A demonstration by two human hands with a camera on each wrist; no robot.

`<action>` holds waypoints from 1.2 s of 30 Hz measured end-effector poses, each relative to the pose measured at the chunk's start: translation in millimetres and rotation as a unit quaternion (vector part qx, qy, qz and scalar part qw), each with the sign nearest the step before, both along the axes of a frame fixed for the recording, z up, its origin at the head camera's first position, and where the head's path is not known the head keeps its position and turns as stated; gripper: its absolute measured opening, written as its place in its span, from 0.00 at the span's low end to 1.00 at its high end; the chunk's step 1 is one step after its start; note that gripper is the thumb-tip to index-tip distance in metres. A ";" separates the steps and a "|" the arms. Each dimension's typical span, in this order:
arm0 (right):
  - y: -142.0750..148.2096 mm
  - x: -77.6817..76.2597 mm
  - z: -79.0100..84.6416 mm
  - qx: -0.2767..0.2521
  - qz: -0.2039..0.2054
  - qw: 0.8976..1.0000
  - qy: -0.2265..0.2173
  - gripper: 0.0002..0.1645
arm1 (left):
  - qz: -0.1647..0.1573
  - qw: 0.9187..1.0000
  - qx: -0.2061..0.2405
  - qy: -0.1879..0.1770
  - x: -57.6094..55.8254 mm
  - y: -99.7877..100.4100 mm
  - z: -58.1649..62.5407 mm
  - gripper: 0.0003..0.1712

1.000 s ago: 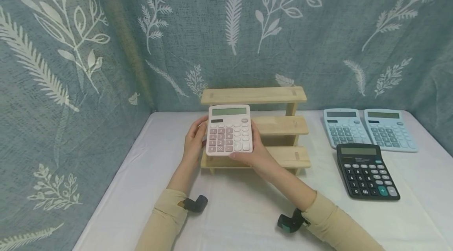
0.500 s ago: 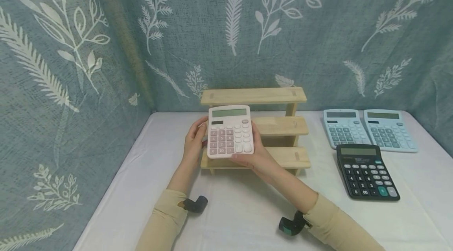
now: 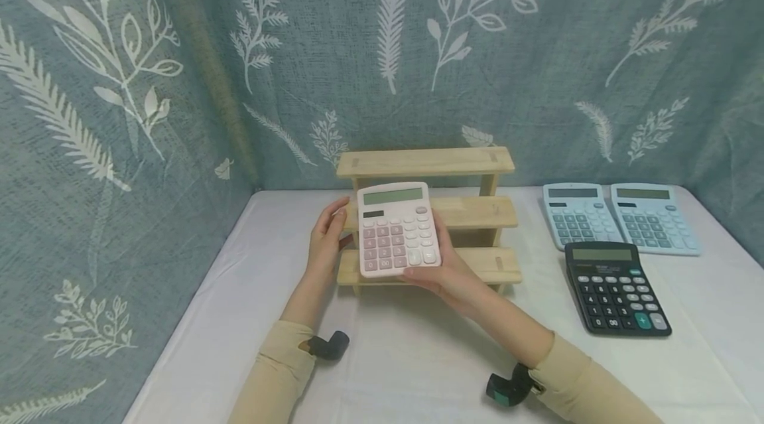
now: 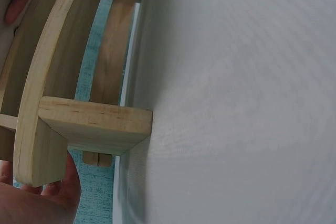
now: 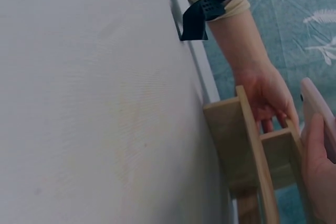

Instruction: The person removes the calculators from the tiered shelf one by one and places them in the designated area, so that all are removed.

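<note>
A pink and white calculator [image 3: 396, 228], its display and keys facing me, is in my right hand [image 3: 450, 278], which grips its lower right edge. It overlaps the left part of a three-tier wooden display stand [image 3: 477, 213] in the head view. At the stand's left end is my left hand [image 3: 325, 241], fingers loosely bent, with a gap between them and the calculator. In the left wrist view the left hand [image 4: 47, 203] shows just past a shelf end. The right wrist view catches the calculator [image 5: 316, 103] edge-on, with right-hand fingers [image 5: 316, 140] along its face.
To the right, a black calculator [image 3: 617, 288] lies in front of two light blue calculators [image 3: 581, 215], side by side on the white tablecloth [image 3: 394, 351]. A patterned blue-green curtain [image 3: 334, 46] hangs behind and along the left side.
The calculator has moved right and slightly down with my right hand, tilting a little. A gap has opened between it and my left hand, which has stayed nearly still by the stand.
</note>
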State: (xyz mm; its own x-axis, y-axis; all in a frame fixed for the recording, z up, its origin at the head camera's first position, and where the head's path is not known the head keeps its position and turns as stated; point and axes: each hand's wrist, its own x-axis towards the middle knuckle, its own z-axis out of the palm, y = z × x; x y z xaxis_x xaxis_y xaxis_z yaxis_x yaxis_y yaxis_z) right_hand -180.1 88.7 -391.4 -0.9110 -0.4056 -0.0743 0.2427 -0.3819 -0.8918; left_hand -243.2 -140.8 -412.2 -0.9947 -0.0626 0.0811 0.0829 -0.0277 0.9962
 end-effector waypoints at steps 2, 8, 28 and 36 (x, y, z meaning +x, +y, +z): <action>3.0 1.4 -0.2 0.003 0.000 1.000 -0.001 0.69 | 0.002 1.000 -0.001 -0.001 0.0 0.4 0.3 0.24; 12.5 6.9 -0.6 0.000 0.005 1.000 0.000 0.69 | 0.005 1.000 -0.001 0.004 0.4 1.5 0.5 0.24; 60.4 30.5 -0.7 0.030 0.003 1.000 -0.005 0.68 | -0.028 1.000 0.010 -0.006 16.9 3.5 24.6 0.24; 82.3 41.5 -1.9 0.056 0.012 0.998 0.002 0.70 | -0.015 1.000 0.021 -0.001 1.0 -0.5 2.2 0.24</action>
State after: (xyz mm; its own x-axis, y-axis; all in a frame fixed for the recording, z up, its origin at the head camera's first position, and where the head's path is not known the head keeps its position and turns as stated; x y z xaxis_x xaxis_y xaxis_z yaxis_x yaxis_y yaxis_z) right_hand -138.5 170.9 -393.3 -0.9018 -0.4161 -0.1168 0.2470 -0.2745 -0.9293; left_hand -242.2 -141.3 -410.0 -0.9964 -0.0364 0.0765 0.0790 -0.0725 0.9942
